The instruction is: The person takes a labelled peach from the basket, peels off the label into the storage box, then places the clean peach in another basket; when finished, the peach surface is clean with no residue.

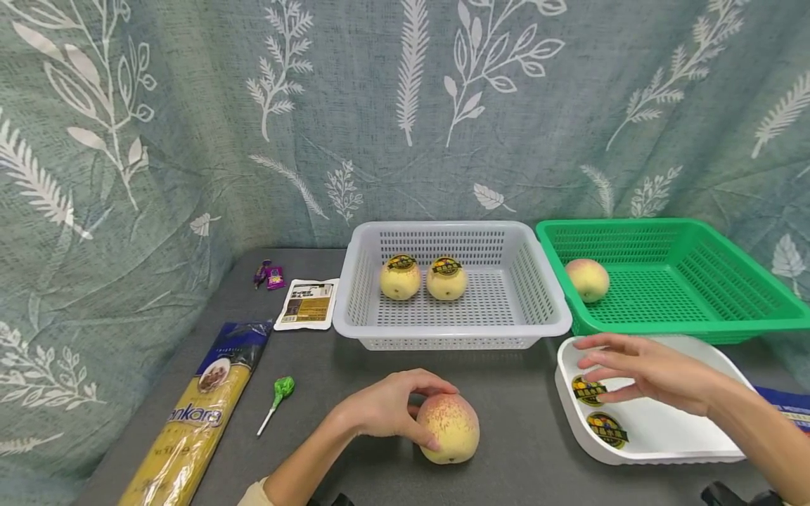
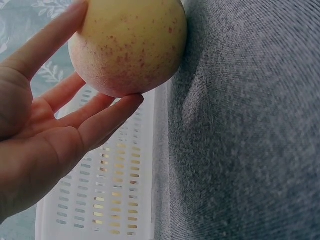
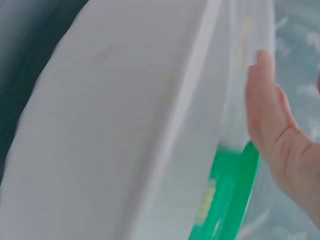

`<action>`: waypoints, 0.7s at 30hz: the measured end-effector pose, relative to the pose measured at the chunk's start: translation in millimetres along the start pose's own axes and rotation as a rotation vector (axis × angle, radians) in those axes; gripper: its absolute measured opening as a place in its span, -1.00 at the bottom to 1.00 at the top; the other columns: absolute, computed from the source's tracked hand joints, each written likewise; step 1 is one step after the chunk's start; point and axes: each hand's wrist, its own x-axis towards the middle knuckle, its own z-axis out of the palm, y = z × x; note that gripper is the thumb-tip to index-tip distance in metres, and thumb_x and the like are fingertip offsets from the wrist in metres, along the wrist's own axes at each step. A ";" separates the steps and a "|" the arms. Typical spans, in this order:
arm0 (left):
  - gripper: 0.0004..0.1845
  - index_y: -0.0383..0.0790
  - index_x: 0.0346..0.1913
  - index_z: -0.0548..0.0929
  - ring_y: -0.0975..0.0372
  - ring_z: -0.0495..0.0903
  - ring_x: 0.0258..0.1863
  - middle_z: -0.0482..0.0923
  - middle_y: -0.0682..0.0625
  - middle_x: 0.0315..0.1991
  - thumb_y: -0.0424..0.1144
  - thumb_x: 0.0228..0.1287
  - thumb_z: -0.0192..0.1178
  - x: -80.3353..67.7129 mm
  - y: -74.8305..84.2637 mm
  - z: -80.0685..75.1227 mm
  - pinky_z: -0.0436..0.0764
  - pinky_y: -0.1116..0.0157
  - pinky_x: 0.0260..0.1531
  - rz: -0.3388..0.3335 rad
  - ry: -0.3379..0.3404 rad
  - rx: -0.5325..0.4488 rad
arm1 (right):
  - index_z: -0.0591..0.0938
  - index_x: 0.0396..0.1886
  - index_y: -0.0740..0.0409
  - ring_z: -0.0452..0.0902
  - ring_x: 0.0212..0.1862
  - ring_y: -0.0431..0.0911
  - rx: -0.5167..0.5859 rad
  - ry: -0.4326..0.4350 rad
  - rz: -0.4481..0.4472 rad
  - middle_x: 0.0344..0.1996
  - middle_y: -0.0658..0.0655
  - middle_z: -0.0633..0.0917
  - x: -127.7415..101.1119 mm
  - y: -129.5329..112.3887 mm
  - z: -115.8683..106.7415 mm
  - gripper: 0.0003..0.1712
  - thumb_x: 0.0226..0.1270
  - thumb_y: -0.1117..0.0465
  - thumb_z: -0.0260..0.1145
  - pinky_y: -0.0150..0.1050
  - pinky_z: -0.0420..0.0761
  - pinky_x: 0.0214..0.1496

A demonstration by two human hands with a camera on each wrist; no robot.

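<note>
Pale L cuff [image 1: 255,494] is nearest cam, bottom edge; just past it my L hand [image 1: 405,404] grips the peach [image 1: 451,430], thumb on near side, fingers curled round far side, prob. so it can't roll & soft skin isn't squeezed hard. Much of its top/front is left uncovered by that side hold. Peach is at mid-front of dark tabletop [image 1: 519,393]; touching or just lifted, can't tell. R hand [image 1: 652,369] is over the white tray [image 1: 664,432], fingers apart & loosely bent, nothing seen in grasp; whether thumb touches upper label [image 1: 588,391], can't tell. Lower label [image 1: 607,430] is nearby, both at tray's L end, i.e. side facing the peach, handy for a short reach. Behind, white basket [image 1: 451,330] has two labelled peaches [image 1: 401,284] side by side, stickers up, presumably so they can be read. Green basket [image 1: 671,326] adjoins on R, w/ one peach at its L end, no label visible; separate basket may sort it apart from labelled ones. Far L: pasta pack [image 1: 202,400], lollipop [image 1: 283,388], flat packet [image 1: 308,304], purple sweets [image 1: 275,277], all outside the strip betw. hands, so likely out of the way.
</note>
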 end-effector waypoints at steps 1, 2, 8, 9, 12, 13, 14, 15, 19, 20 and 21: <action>-0.35 -0.21 0.15 0.55 0.26 0.46 0.02 0.45 0.08 0.02 -0.49 -0.11 0.49 -0.1 0.1 0.0 0.55 0.36 -0.09 0.000 -0.001 0.000 | 0.20 0.37 0.32 0.44 0.13 0.08 0.046 -0.019 -0.006 0.13 0.31 0.41 4.8 -4.5 7.6 -0.47 0.54 0.17 0.01 0.05 0.53 0.05; -0.35 -0.21 0.16 0.55 0.26 0.46 0.02 0.45 0.08 0.03 -0.49 -0.11 0.49 -0.1 0.3 -0.1 0.55 0.36 -0.09 -0.001 -0.001 -0.001 | 0.19 0.38 0.30 0.44 0.13 0.08 0.085 -0.031 -0.008 0.14 0.31 0.41 10.4 -7.8 16.3 -0.47 0.53 0.17 0.01 0.07 0.52 0.06; -0.35 -0.21 0.17 0.54 0.27 0.46 0.02 0.45 0.09 0.03 -0.46 -0.08 0.48 0.4 0.6 -0.9 0.55 0.35 -0.08 0.004 -0.009 -0.002 | 0.08 0.42 0.34 0.31 0.22 0.18 0.208 -0.063 0.075 0.29 0.41 0.23 48.2 -7.1 81.6 -0.28 0.44 0.12 0.15 0.10 0.53 0.02; -0.35 -0.21 0.17 0.54 0.27 0.46 0.02 0.45 0.09 0.03 -0.46 -0.08 0.48 0.6 0.4 -1.0 0.55 0.35 -0.08 0.006 -0.011 0.000 | 0.07 0.42 0.35 0.29 0.23 0.19 0.223 -0.071 0.088 0.29 0.42 0.21 53.9 -5.2 92.3 -0.25 0.43 0.11 0.17 0.11 0.54 0.01; -0.36 -0.21 0.17 0.53 0.29 0.45 0.02 0.44 0.10 0.03 -0.45 -0.06 0.48 0.7 -0.2 -1.2 0.55 0.35 -0.08 0.010 -0.024 -0.004 | 0.06 0.41 0.37 0.35 0.16 0.19 0.273 -0.099 0.106 0.24 0.40 0.28 69.1 0.8 120.3 -0.21 0.38 0.11 0.22 0.13 0.56 -0.04; -0.36 -0.22 0.18 0.53 0.28 0.45 0.02 0.44 0.10 0.03 -0.45 -0.06 0.47 0.6 -0.1 -1.2 0.55 0.35 -0.08 0.013 -0.027 -0.006 | 0.07 0.40 0.37 0.38 0.13 0.17 0.288 -0.114 0.102 0.21 0.38 0.31 72.9 2.5 127.9 -0.20 0.37 0.12 0.23 0.13 0.56 -0.05; -0.36 -0.22 0.18 0.53 0.28 0.46 0.02 0.44 0.09 0.03 -0.45 -0.05 0.47 0.5 -0.1 -0.9 0.55 0.34 -0.09 0.015 -0.030 -0.008 | 0.08 0.39 0.37 0.41 0.09 0.15 0.292 -0.127 0.098 0.17 0.36 0.35 76.3 3.4 134.6 -0.20 0.36 0.12 0.25 0.13 0.57 -0.06; -0.36 -0.23 0.18 0.53 0.28 0.46 0.02 0.44 0.09 0.04 -0.46 -0.05 0.47 0.3 -0.1 -0.6 0.56 0.34 -0.09 0.018 -0.031 -0.010 | 0.09 0.38 0.37 0.45 0.05 0.13 0.286 -0.135 0.092 0.14 0.33 0.39 78.8 4.0 140.3 -0.20 0.34 0.13 0.27 0.12 0.58 -0.08; -0.34 -0.24 0.20 0.52 0.25 0.46 0.04 0.43 0.08 0.05 -0.46 -0.06 0.47 -0.7 1.5 -0.8 0.56 0.34 -0.10 0.021 -0.031 0.008 | 0.17 0.34 0.37 0.50 -0.05 0.08 0.240 -0.127 0.087 0.07 0.28 0.46 84.9 3.6 153.1 -0.20 0.27 0.14 0.35 0.11 0.60 -0.14; -0.33 -0.23 0.21 0.51 0.23 0.45 0.07 0.43 0.07 0.07 -0.44 -0.05 0.47 -1.6 2.7 -2.2 0.55 0.34 -0.08 0.023 -0.029 0.020 | 0.18 0.34 0.37 0.51 -0.06 0.08 0.228 -0.121 0.087 0.06 0.27 0.47 85.5 3.2 154.2 -0.19 0.25 0.14 0.37 0.10 0.60 -0.15; -0.33 -0.23 0.23 0.49 0.20 0.43 0.10 0.42 0.06 0.10 -0.41 -0.02 0.47 -3.0 4.9 -4.8 0.54 0.35 -0.06 0.030 -0.023 0.035 | 0.18 0.34 0.38 0.51 -0.06 0.07 0.223 -0.113 0.087 0.05 0.27 0.48 86.0 2.5 154.8 -0.18 0.24 0.15 0.38 0.10 0.60 -0.15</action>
